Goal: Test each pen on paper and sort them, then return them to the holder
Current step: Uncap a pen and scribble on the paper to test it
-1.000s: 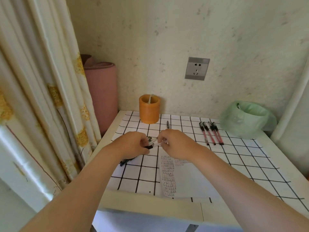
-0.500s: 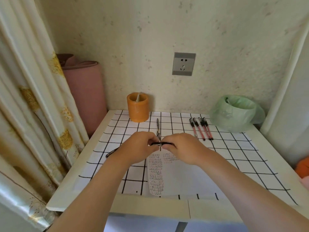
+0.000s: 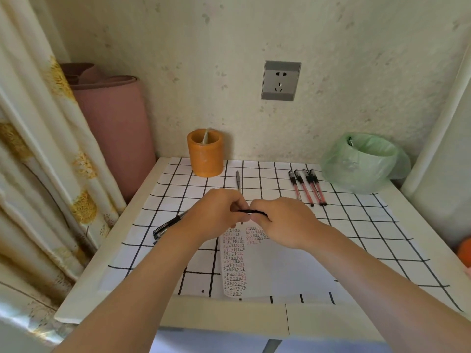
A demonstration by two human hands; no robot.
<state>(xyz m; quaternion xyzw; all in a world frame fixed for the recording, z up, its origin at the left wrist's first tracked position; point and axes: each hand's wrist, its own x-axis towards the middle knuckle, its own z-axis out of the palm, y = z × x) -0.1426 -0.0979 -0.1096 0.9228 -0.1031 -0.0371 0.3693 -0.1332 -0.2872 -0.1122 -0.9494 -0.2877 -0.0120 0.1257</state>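
Observation:
My left hand [image 3: 216,215] and my right hand [image 3: 283,222] meet over the table's middle and together grip one black pen [image 3: 248,211], held level between them just above the written paper [image 3: 275,266]. Only a short dark stretch of the pen shows between the fingers. The orange pen holder [image 3: 205,154] stands at the back by the wall. Black pens [image 3: 165,226] lie at the left, partly under my left forearm. A single pen [image 3: 238,180] lies behind my hands. Several red pens [image 3: 307,186] lie in a row at the back right.
A green plastic bag over a bin [image 3: 364,161] sits at the back right corner. A pink roll [image 3: 114,128] leans beside the curtain [image 3: 38,149] on the left. A wall socket [image 3: 280,81] is above the table. The gridded cloth [image 3: 356,225] covers the tabletop.
The pen and its cap, apart and angled a second ago, are now brought together in one level line between my hands. The view has shifted so the table sits more to the centre.

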